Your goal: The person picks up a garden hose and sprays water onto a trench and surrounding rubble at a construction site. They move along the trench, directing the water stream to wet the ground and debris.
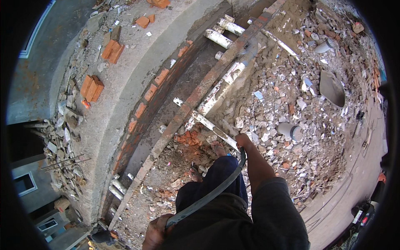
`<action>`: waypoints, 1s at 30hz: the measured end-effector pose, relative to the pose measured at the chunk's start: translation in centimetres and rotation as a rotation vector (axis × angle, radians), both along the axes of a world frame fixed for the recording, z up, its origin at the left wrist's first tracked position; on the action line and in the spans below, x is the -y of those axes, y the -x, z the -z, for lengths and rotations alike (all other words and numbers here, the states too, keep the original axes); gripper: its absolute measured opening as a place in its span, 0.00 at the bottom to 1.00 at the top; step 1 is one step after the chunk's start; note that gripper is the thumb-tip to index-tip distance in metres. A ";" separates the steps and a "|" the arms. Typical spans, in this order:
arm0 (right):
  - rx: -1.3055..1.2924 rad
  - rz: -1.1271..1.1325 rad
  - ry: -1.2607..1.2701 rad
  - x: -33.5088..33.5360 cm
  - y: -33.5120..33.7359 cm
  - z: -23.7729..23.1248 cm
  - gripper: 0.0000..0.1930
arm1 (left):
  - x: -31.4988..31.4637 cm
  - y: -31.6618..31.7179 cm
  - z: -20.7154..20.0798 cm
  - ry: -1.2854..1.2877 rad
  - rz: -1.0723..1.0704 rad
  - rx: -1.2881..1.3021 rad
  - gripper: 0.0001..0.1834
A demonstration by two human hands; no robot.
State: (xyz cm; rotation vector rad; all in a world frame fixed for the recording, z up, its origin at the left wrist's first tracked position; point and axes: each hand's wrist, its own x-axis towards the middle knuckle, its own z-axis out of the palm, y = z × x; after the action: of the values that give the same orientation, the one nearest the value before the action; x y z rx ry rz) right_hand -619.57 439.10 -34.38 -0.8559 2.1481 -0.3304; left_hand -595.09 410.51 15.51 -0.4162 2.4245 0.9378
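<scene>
A dark green hose [212,196] runs in a curve across my body. Low in the view, my left hand [155,234] is closed around the hose's lower stretch. My right hand [244,142] is closed around its upper end, right at the near end of a thin white pipe [216,130]. Whether the hose sits inside the pipe or only against it, my fingers hide. That mud-smeared pipe passes through the narrow brick wall [193,99] into the trench. A thicker white pipe [222,88] lies along the wall just beyond.
Stone and tile rubble [271,104] covers the ground on the right, with a metal pan [332,88] and a capped white pipe piece [290,132]. The trench [166,93] curves along the left, crossed by several pipe stubs. Orange bricks [91,88] lie beyond it. My bare foot [218,147] stands near the wall.
</scene>
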 end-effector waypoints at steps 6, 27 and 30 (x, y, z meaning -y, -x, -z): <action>0.179 0.207 -0.017 0.6 -1.5 0.4 0.08 | 0.0 -0.1 0.0 0.005 -0.005 0.013 0.16; 0.087 -0.021 -0.012 2.6 1.6 -0.9 0.11 | -0.3 0.9 -0.3 -0.011 -0.004 -0.011 0.16; -0.073 -0.123 0.005 2.7 1.8 -0.1 0.11 | -0.2 0.7 0.1 -0.013 0.008 -0.009 0.17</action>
State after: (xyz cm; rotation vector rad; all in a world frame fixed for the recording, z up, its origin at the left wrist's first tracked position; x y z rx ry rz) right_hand -621.37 436.37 -34.26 -1.0125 2.1503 -0.2456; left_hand -595.82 410.71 15.45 -0.3982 2.4248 0.9539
